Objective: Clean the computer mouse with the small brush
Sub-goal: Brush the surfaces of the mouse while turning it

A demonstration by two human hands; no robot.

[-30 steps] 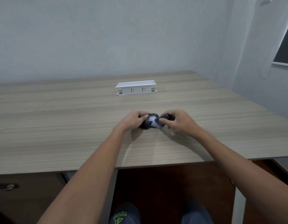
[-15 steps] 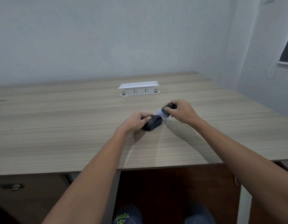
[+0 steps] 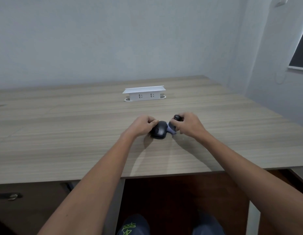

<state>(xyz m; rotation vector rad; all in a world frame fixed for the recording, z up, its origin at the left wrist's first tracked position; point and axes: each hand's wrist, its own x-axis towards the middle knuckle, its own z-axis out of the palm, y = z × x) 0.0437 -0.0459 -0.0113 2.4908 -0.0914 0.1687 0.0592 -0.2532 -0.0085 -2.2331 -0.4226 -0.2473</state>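
A dark grey computer mouse [image 3: 159,130] rests on the wooden desk [image 3: 79,133], a little right of centre. My left hand [image 3: 142,126] grips its left side and holds it down. My right hand [image 3: 188,124] is closed around a small brush [image 3: 174,123] with a black handle and pale bristles. The bristles press against the mouse's right flank. Most of the brush handle is hidden by my fingers.
A white pop-up socket box [image 3: 144,94] stands further back on the desk, near the middle. The wall runs behind the desk and a second wall closes in on the right. The desk's front edge lies just below my forearms.
The brush lifted off the mouse's top towards the back right, then came down against the mouse's right side. My left hand kept its grip and turned the mouse slightly.
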